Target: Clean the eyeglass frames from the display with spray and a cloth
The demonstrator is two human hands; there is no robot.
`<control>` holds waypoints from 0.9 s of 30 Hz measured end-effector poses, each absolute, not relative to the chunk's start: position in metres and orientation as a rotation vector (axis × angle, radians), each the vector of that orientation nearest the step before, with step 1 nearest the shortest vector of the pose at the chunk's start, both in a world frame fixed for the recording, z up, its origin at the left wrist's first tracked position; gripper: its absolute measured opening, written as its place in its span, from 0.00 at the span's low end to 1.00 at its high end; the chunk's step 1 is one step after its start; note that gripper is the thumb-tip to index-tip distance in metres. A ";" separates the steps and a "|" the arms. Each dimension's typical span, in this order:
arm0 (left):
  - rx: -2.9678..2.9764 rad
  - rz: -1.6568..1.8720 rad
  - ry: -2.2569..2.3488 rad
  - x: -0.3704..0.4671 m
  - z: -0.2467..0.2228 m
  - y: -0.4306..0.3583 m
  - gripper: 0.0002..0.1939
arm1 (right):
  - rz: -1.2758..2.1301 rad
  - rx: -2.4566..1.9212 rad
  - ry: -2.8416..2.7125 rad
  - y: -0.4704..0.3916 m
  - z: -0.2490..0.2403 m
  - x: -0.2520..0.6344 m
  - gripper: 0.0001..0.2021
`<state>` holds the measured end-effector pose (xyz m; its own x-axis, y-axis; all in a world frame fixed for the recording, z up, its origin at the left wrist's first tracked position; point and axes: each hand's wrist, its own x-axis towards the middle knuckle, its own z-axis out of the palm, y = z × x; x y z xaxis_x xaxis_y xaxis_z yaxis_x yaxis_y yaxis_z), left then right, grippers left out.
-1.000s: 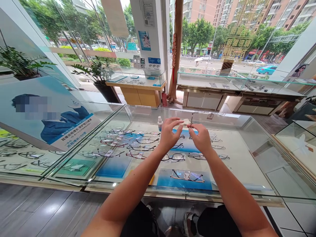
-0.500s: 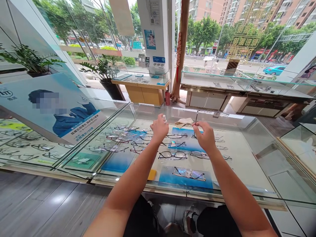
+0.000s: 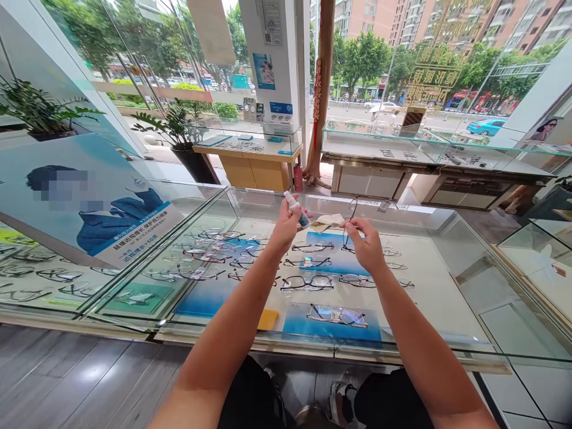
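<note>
Two bare hands work over the glass-topped surface (image 3: 440, 298). The left hand (image 3: 286, 226) grips a small white bottle (image 3: 294, 204), tilted with its top leaning left. The right hand (image 3: 365, 241) pinches a thin-framed pair of glasses (image 3: 353, 209), held up near the far edge. Between the hands lies a pale, crumpled cloth (image 3: 326, 223), its end just beside the right fingertips; whether they touch is unclear. Under the glass, several rows of spectacles (image 3: 308, 282) sit, one pair on a blue card (image 3: 295, 325).
</note>
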<state>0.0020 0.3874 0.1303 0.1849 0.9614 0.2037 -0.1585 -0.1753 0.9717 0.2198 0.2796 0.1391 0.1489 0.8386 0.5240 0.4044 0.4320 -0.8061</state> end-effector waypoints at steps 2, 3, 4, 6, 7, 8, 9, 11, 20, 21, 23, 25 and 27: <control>1.206 1.169 0.675 0.008 0.136 0.379 0.35 | 0.527 -1.112 -1.442 0.279 0.141 0.220 0.15; 1.170 1.135 0.616 0.010 0.139 0.374 0.35 | 0.549 -1.093 -1.436 0.279 0.142 0.220 0.15; 1.137 1.107 0.568 0.012 0.142 0.369 0.34 | 0.566 -1.078 -1.434 0.280 0.143 0.220 0.15; 1.074 1.031 0.486 0.014 0.147 0.360 0.29 | 0.594 -1.055 -1.433 0.280 0.143 0.219 0.15; 1.046 0.982 0.450 0.014 0.149 0.356 0.29 | 0.612 -1.047 -1.435 0.280 0.143 0.219 0.15; 1.025 0.932 0.421 0.014 0.151 0.354 0.32 | 0.631 -1.044 -1.436 0.280 0.143 0.219 0.16; 1.013 0.883 0.400 0.014 0.153 0.352 0.36 | 0.653 -1.044 -1.439 0.279 0.143 0.219 0.16; 1.011 0.802 0.373 0.012 0.155 0.350 0.42 | 0.706 -1.048 -1.444 0.279 0.143 0.218 0.16; 1.185 0.857 0.499 0.018 0.150 0.349 0.43 | 0.857 -1.028 -1.475 0.276 0.144 0.213 0.18; 1.234 0.892 0.543 0.020 0.148 0.348 0.42 | 0.875 -1.016 -1.478 0.276 0.144 0.213 0.18; 1.305 0.936 0.611 0.024 0.142 0.348 0.41 | 0.911 -0.998 -1.487 0.276 0.143 0.211 0.19; 1.339 0.955 0.648 0.027 0.137 0.349 0.40 | 0.934 -0.995 -1.501 0.275 0.143 0.209 0.19; 1.351 0.963 0.673 0.029 0.133 0.350 0.39 | 0.956 -0.990 -1.509 0.274 0.144 0.207 0.18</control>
<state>0.0291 0.3500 0.1335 0.4757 0.8703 0.1276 -0.1798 -0.0458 0.9826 0.2068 0.2741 0.1436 -0.1127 0.9378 0.3284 0.1041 0.3398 -0.9347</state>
